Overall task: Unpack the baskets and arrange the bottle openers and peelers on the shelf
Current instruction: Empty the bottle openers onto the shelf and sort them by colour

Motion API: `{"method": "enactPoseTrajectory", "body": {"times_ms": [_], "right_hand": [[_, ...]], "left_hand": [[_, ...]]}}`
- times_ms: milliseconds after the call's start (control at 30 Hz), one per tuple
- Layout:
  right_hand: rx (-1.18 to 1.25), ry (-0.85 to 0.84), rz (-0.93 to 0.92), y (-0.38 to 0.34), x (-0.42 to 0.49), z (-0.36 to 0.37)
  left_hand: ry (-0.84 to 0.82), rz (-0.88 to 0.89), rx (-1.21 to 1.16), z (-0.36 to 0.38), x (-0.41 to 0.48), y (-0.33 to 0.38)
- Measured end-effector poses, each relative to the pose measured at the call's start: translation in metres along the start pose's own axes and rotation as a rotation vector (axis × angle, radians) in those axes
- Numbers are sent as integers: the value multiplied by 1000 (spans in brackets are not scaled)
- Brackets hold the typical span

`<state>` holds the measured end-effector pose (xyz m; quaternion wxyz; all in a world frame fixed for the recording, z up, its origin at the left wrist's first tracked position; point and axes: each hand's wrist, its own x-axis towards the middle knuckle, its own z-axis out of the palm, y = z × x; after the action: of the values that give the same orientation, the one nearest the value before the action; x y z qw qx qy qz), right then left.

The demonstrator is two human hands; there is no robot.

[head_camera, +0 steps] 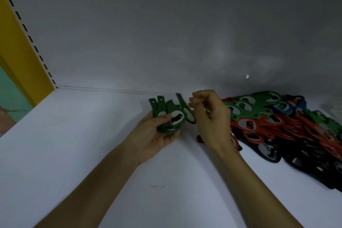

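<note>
- step in hand, as i read it: sorting by colour. the left hand [153, 135] is held palm-up just above the shelf [74, 144], and it's gathering a bunch of green openers [170, 116].
- left fingers [162, 117] are curled round that bunch. the ring heads sit in the palm and the handles fan up and away toward the far side.
- the right hand [211, 116] is just beside it, with its fingers [194, 102] bent in close together. one more green opener [183, 105] stands tilted right between the two hands. honestly can't tell if the right fingers are pinching it or if it's leaning on the bunch, since the hand hides the contact.
- the rest of the stock is a loose pile of openers [277, 122] on the right side of the shelf, up against the back panel [166, 33]. it's green on top at the far end, red in the middle, and dark ones nearer the front.
- no basket or peelers in view, so i'd guess the unpacking of the openers is largely done and the arranging is only partly there.
- next move probably calls for squaring the single opener into the bunch so the heads line up. then the stack goes down flat on the bare left part of the shelf, well apart from the pile.
- those handles are splayed, so a firmer squeeze seems wise before setting them down.
</note>
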<state>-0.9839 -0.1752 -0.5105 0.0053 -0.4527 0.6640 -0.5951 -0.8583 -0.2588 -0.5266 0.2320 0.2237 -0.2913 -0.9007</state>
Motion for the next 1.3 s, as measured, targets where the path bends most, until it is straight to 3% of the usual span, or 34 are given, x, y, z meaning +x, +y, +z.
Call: {"method": "enactPoseTrajectory", "body": {"times_ms": [100,167,267,367,500,567,667,867,900,967,1000,1067,1167,1233,1300], "right_hand": [[-125,34,17,8,3,-6],[-425,28,52,19,6,-15],[-926,-158,85,28,9,-24],[-977,-224,90,29,10,-22],[-958,-189,49,27,13,-22],[-816,-92,-10,22,12,-22],[-340,0,-86,8,5,-12],[205,-384,57,-5,-11,14],[338,-391,112,-5,-10,16],[562,-252,265,-5,-6,15],[542,-145,315,-3,-4,11],[93,-17,233,5,1,1],[-703,-259,57,13,-3,-6],[-855,-383,86,12,-4,-2],[-758,-393,124,10,-3,1]], "left_hand": [[14,0,2,-1,1,0],[30,-2,-4,-3,2,-1],[50,-2,-21,-4,2,0],[40,18,-16,-2,1,0],[37,34,10,-1,1,-1],[50,22,-3,0,1,-1],[28,-3,-38,0,1,0],[-51,-30,52,1,0,2],[-56,-14,87,0,0,1],[-34,17,64,-2,2,0],[-30,29,36,-3,2,0],[-17,78,26,-3,2,-1],[19,229,217,-1,2,-4],[9,301,338,1,1,-6],[1,354,440,2,-1,-8]]}}
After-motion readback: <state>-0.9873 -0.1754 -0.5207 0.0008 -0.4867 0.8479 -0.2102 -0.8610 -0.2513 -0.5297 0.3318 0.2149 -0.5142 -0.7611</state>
